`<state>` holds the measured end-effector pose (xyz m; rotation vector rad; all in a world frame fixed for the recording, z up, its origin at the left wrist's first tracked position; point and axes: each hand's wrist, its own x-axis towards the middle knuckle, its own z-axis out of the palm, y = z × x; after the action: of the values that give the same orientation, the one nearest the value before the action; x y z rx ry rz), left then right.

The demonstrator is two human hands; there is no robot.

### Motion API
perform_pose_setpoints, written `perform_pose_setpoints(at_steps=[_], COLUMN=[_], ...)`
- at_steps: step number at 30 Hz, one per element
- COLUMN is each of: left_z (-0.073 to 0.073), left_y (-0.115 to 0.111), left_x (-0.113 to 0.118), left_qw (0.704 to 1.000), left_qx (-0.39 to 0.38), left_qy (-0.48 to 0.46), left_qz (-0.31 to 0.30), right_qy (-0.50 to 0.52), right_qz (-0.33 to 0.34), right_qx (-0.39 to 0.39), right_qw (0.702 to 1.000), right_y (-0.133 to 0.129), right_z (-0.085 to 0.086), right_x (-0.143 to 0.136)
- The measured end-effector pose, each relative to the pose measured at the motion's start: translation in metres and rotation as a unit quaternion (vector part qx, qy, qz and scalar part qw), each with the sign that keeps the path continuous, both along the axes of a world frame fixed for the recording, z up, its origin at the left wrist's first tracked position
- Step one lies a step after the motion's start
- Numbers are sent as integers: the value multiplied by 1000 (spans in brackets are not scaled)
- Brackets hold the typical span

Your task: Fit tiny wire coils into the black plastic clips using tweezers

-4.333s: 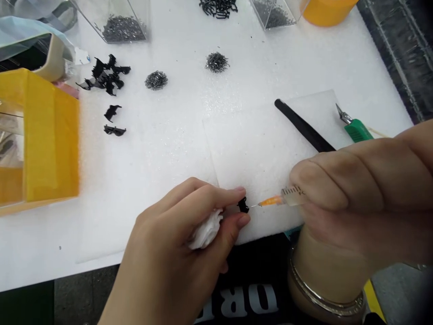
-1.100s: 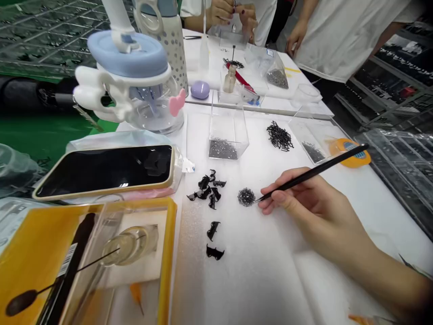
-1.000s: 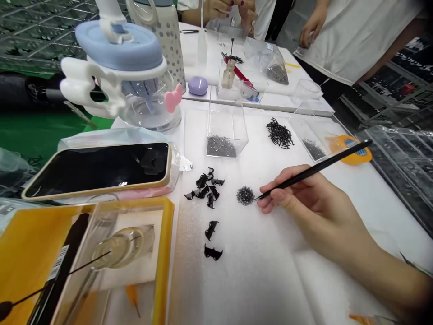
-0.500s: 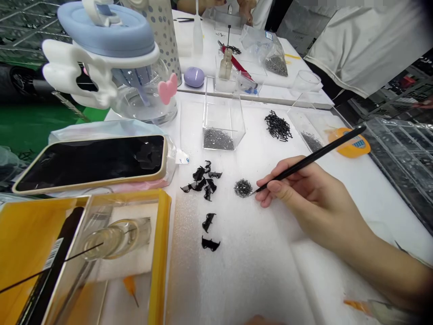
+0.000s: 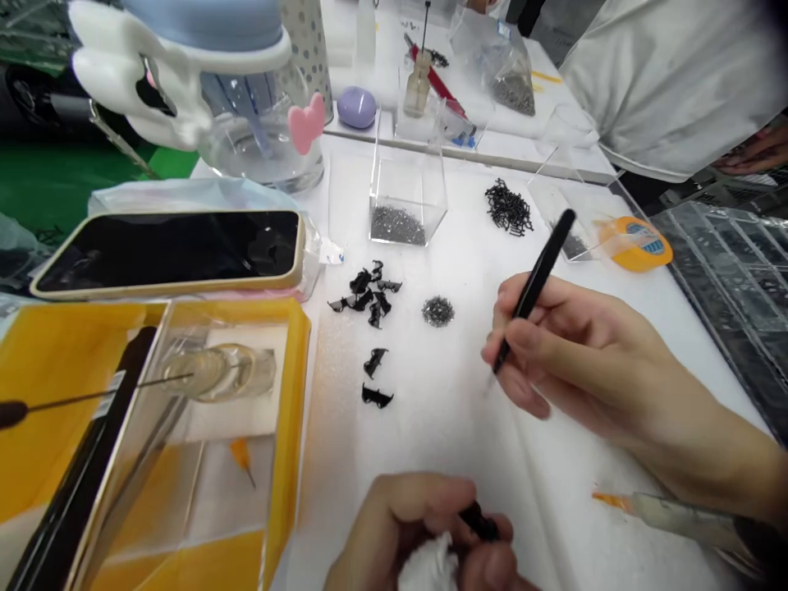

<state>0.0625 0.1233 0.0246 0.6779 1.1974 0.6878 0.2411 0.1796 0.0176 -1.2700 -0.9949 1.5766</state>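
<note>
My right hand (image 5: pixel 572 361) is closed round a slim black pen-like tool (image 5: pixel 534 287), its fine tip pointing down at the white tabletop. At the bottom edge my left hand (image 5: pixel 400 525) pinches a small black piece (image 5: pixel 478 522) between thumb and fingers; its shape is partly hidden. A crumpled white tissue (image 5: pixel 431 565) is tucked in the same hand. Between the hands and the far side lies a small heap of tiny glittering grey beads (image 5: pixel 438 311). Left of it are several glossy black bat-shaped pieces (image 5: pixel 377 308), two of them set apart nearer me.
Behind stand a clear box of grey grains (image 5: pixel 397 226) and a pile of short black pieces (image 5: pixel 508 207). On the left are a phone (image 5: pixel 172 250), a yellow-edged tray (image 5: pixel 295 353) with a glass bottle, and a jug (image 5: pixel 258 156). An orange-tipped tube (image 5: pixel 665 515) lies by my right forearm.
My right hand has drawn the tool away from the bead heap, toward me and right, and turned it steeper. My left hand has come up into view with the small black piece and tissue.
</note>
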Motion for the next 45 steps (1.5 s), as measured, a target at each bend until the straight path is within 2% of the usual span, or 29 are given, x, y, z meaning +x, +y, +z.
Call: perform_pose_setpoints(at_steps=[2,4,10,17,36,41,45], left_z=[6,9,9,11,10,4,-5], left_y=[1,1,-6,-3,-5,-5,-5], left_x=[7,14,30,30,27,24,19], left_qw=[997,993,988,990,992,990,987], left_qx=[-60,-93,-54,-47,-53,-82,-110], left_qy=[-16,-19,59,92,62,26,-49], left_qz=[42,67,135,98,101,112,107], right_qy=[31,26,6,21,29,35,45], right_qz=[67,96,128,135,123,129,134], right_qx=[-47,-66,-47,-42,-45,-48,-59], right_qw=[996,993,991,990,991,990,988], right_y=[-9,-16,-19,-18,-18,-18,-19], right_z=[6,9,5,5,7,6,6], right_x=[-1,-3,-6,-6,-5,-6,-6])
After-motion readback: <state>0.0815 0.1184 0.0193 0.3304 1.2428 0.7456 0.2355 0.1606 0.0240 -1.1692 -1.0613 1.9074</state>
